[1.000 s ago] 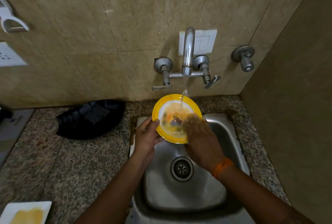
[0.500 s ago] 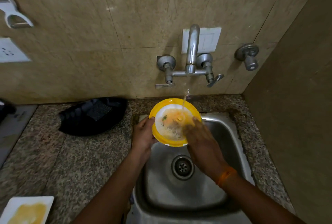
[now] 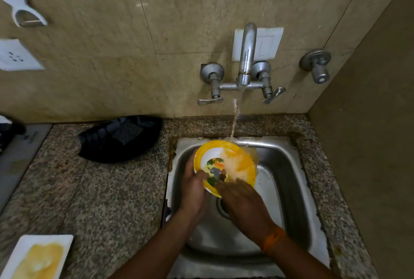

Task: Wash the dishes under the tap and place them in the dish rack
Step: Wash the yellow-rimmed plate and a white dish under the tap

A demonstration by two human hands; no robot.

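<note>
Spanning the granite counter (image 3: pixel 107 189), a steel sink (image 3: pixel 289 166) sits below the running tap (image 3: pixel 246 54). Yellow plate (image 3: pixel 224 166), round, faces up, tilted over the sink; left hand (image 3: pixel 192 189) grips its rim, right hand (image 3: pixel 244 202) lies fingers-spread on it, blurred, hiding the near edge.

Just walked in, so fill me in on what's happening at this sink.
A person is washing a yellow plate over the steel sink. The left hand grips the plate's rim and holds it tilted, while the right hand rubs its face. The tap is running and water is falling onto the plate's upper edge. Part of the printed picture shows clean; the rest is under water. A black dish rack sits on the counter to the left, and a dirty white plate waits nearby.
</note>
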